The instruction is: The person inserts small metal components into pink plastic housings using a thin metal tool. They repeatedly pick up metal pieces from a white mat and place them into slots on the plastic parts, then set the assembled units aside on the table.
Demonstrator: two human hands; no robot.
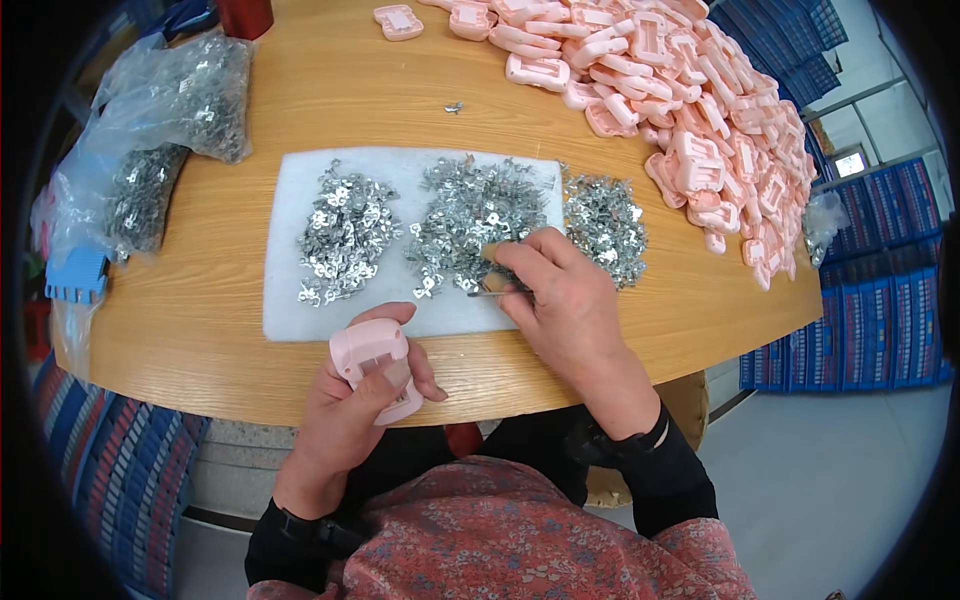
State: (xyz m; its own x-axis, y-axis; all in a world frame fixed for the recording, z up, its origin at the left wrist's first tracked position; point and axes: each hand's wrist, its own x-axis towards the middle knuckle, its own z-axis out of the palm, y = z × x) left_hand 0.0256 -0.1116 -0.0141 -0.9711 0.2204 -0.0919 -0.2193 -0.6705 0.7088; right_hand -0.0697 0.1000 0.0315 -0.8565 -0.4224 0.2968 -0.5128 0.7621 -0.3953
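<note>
Head view: left hand point(355, 410) grips a pale pink rectangular plastic casing point(376, 366) at the round wooden table point(200, 330) edge. Right hand point(560, 295), just up-right of it, pinches a thin metal tool point(492, 292) over the middle heap of small silver metal clips point(470, 225) on a white foam sheet point(290, 310). Clear plastic bags point(170, 100) hold more clips.

The left hand point(355, 405) grips a pink plastic casing point(372, 362) over the near edge of the round wooden desk point(330, 95). The right hand point(560, 295) pinches a thin tool point(492, 292) at the middle pile of small metal clips point(470, 222) on a white mat point(300, 300). A heap of pink casings point(690, 90) lies at the far right.
</note>
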